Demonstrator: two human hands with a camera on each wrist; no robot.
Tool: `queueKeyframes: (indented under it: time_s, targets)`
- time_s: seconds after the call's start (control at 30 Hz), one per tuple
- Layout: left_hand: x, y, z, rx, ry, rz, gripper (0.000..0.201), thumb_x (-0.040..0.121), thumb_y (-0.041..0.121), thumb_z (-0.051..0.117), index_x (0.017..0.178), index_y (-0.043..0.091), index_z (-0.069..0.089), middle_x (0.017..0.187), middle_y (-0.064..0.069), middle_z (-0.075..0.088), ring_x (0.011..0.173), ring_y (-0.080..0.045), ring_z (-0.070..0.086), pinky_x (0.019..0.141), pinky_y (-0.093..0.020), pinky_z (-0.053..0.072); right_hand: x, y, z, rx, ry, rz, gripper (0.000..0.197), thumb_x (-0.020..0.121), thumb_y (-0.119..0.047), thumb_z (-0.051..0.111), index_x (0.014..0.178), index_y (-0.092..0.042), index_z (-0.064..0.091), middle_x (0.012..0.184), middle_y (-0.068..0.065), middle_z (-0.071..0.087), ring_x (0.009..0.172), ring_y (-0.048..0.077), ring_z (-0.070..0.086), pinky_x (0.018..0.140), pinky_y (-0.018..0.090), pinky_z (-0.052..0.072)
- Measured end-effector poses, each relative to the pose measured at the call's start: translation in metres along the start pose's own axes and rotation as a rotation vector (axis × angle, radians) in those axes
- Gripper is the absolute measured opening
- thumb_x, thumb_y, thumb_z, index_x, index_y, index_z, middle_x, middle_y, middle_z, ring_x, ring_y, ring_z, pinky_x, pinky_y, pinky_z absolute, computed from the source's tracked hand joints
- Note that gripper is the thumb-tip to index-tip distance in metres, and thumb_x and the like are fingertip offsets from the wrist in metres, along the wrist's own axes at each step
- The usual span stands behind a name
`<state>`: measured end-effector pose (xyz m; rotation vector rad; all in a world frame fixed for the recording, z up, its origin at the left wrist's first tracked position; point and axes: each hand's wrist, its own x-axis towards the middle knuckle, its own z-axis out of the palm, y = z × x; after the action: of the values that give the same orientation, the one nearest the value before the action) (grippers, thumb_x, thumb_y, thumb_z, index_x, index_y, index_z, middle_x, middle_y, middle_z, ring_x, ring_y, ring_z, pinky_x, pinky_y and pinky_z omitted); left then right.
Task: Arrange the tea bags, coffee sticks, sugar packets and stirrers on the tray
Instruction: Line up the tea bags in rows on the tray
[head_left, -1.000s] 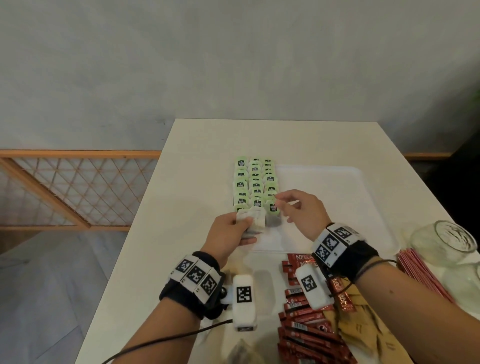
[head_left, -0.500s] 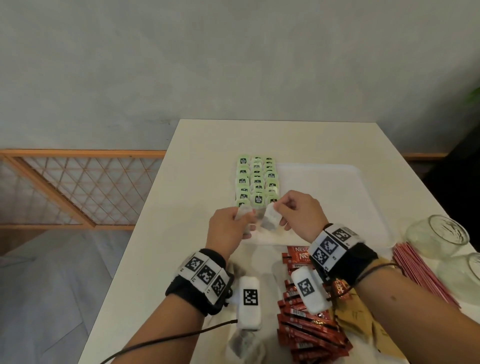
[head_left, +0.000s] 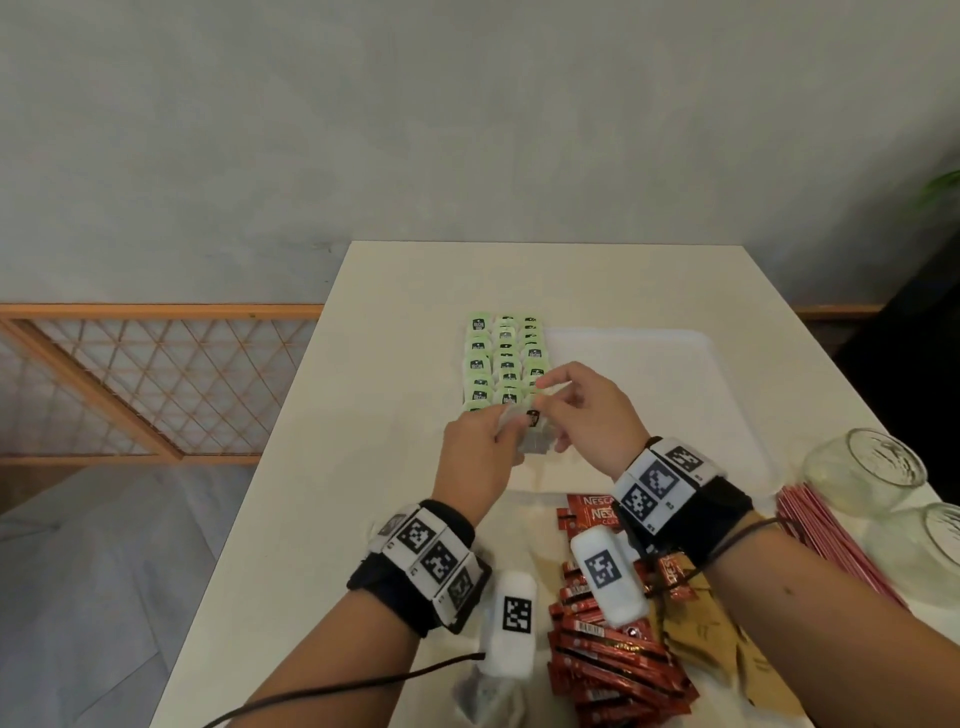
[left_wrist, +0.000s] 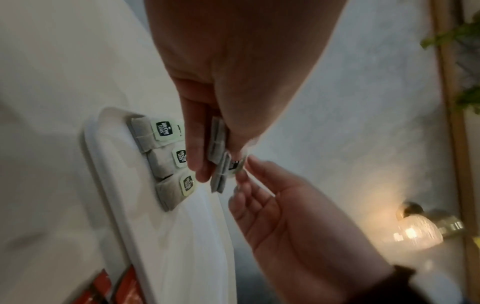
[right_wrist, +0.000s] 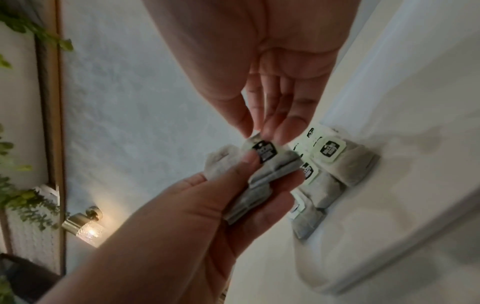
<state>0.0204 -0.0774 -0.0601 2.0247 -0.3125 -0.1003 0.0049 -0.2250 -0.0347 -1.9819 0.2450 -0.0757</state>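
My left hand grips a small stack of tea bags just above the tray's near-left corner. My right hand meets it from the right. Its thumb and forefinger pinch the green tag of the top tea bag, as the right wrist view shows. The left wrist view has my left hand round the stack and my right hand at the tag. Three rows of green-tagged tea bags lie along the left side of the white tray.
Red coffee sticks and brown sugar packets are heaped near me on the white table. Pink stirrers lie to the right, beside two glass jars. A wooden lattice rail stands off the table's left edge.
My right hand has left the near end of the tea bag rows and come back to the stack in my left hand. Both hands are now close together.
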Motion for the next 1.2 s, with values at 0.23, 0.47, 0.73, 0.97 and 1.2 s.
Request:
queueKeyframes:
  time_s: [0.23, 0.47, 0.73, 0.97, 1.2]
  targets:
    - [-0.005, -0.010, -0.020, -0.363, -0.140, -0.330, 0.019, 0.096, 0.020, 0.061, 0.109, 0.008, 0.068, 0.083, -0.011, 0.074, 0.063, -0.025, 0.071, 0.050, -0.029, 0.056, 0.005, 0.025, 0.007, -0.207, -0.145, 0.037, 0.007, 0.091, -0.016, 0.064, 0.084, -0.018, 0.063, 0.072, -0.004, 0.063, 0.053, 0.006, 0.058, 0.049, 0.016, 0.047]
    - [0.004, -0.025, -0.043, -0.409, -0.077, -0.450, 0.018, 0.100, 0.013, 0.045, 0.104, 0.005, 0.060, 0.101, -0.019, 0.070, 0.070, -0.025, 0.066, 0.053, -0.030, 0.057, 0.027, 0.043, 0.017, -0.294, -0.061, 0.048, 0.005, 0.087, -0.020, 0.070, 0.090, -0.017, 0.072, 0.074, -0.011, 0.060, 0.063, 0.002, 0.054, 0.057, 0.007, 0.038]
    - [0.014, -0.042, -0.044, -0.274, -0.060, -0.388, 0.031, 0.104, 0.029, 0.042, 0.118, 0.012, 0.064, 0.106, -0.006, 0.070, 0.095, -0.017, 0.065, 0.071, -0.026, 0.058, 0.048, 0.034, 0.025, -0.374, -0.054, -0.013, 0.013, 0.087, -0.020, 0.070, 0.096, -0.013, 0.075, 0.094, -0.002, 0.068, 0.082, 0.007, 0.055, 0.067, 0.010, 0.037]
    - [0.015, -0.042, -0.039, -0.252, -0.043, -0.329, 0.031, 0.092, 0.004, 0.061, 0.122, 0.012, 0.061, 0.108, -0.011, 0.068, 0.085, -0.021, 0.068, 0.065, -0.026, 0.059, 0.039, 0.024, 0.022, -0.196, -0.038, -0.073, 0.023, 0.083, -0.033, 0.074, 0.103, -0.024, 0.071, 0.091, -0.007, 0.061, 0.071, -0.001, 0.051, 0.073, 0.016, 0.042]
    - [0.011, -0.029, -0.025, -0.225, 0.002, -0.246, 0.035, 0.084, 0.012, 0.073, 0.117, 0.016, 0.061, 0.096, -0.006, 0.072, 0.087, -0.021, 0.070, 0.071, -0.024, 0.056, 0.021, 0.013, 0.026, -0.204, -0.154, -0.160, 0.015, 0.085, -0.027, 0.072, 0.075, -0.020, 0.064, 0.067, -0.010, 0.062, 0.059, -0.002, 0.055, 0.060, 0.013, 0.040]
